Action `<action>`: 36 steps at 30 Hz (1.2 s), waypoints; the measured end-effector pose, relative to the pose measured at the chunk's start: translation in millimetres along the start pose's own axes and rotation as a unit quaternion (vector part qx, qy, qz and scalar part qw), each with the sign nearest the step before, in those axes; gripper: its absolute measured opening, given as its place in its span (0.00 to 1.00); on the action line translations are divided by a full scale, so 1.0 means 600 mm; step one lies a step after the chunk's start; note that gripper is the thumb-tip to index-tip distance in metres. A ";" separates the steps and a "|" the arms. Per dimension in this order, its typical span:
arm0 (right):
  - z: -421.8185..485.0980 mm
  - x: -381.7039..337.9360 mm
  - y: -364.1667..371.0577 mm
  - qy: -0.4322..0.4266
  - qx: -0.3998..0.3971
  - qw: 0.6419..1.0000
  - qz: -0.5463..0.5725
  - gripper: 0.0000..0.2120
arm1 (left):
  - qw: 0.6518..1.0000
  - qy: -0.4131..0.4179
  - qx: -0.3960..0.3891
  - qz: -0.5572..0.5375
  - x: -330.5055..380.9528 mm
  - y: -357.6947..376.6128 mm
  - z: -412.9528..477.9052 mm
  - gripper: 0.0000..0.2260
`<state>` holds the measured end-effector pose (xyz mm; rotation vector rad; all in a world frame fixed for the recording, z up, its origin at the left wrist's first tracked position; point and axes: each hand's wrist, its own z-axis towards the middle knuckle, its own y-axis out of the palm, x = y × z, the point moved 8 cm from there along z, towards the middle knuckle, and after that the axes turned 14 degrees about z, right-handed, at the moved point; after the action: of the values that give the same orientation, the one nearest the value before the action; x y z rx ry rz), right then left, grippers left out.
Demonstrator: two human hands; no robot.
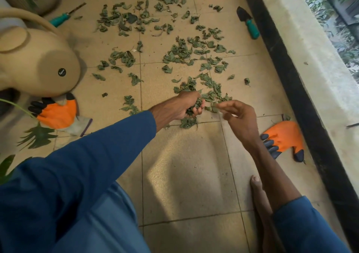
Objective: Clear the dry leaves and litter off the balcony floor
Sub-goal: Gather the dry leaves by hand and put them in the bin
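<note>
Left hand point(185, 107) clutches dry leaves point(188, 121) (more strewn beyond across the floor point(174, 165)); right hand point(240, 120) alongside seemingly pinches one.

Beige tiled floor point(184, 165) meets a dark skirting strip point(287, 73) below a pale ledge point(310, 58), apparently with foliage point(342, 44) beyond.
</note>
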<state>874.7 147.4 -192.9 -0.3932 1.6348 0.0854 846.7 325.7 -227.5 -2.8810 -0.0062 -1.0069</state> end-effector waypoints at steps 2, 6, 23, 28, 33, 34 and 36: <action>0.013 0.046 -0.050 0.021 0.078 0.991 -0.106 0.14 | 1.000 0.003 0.000 0.002 0.001 -0.005 0.001 0.15; 0.040 0.111 -0.080 0.110 0.130 0.968 -0.187 0.14 | 1.000 0.015 -0.003 0.026 0.002 -0.006 -0.001 0.14; 0.013 0.131 -0.104 0.080 0.119 0.986 -0.082 0.06 | 0.995 0.036 -0.013 0.088 0.001 -0.003 -0.004 0.13; 0.022 0.139 -0.107 0.106 0.080 0.989 -0.063 0.10 | 0.994 0.032 -0.021 0.101 0.000 0.002 -0.005 0.14; 0.054 0.115 -0.069 0.057 0.037 0.994 -0.090 0.06 | 0.994 0.029 -0.020 0.106 -0.001 0.001 -0.001 0.12; 0.060 0.109 -0.065 0.035 0.035 0.992 -0.120 0.06 | 0.994 0.029 -0.021 0.107 -0.001 0.001 0.000 0.12; 0.072 0.102 -0.055 -0.012 0.020 0.982 -0.188 0.06 | 0.994 0.028 -0.021 0.108 -0.003 0.000 0.000 0.12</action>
<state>922.9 116.8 -251.9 -0.6611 1.5109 -0.2263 845.2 325.9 -228.6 -2.8110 0.3274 -1.0569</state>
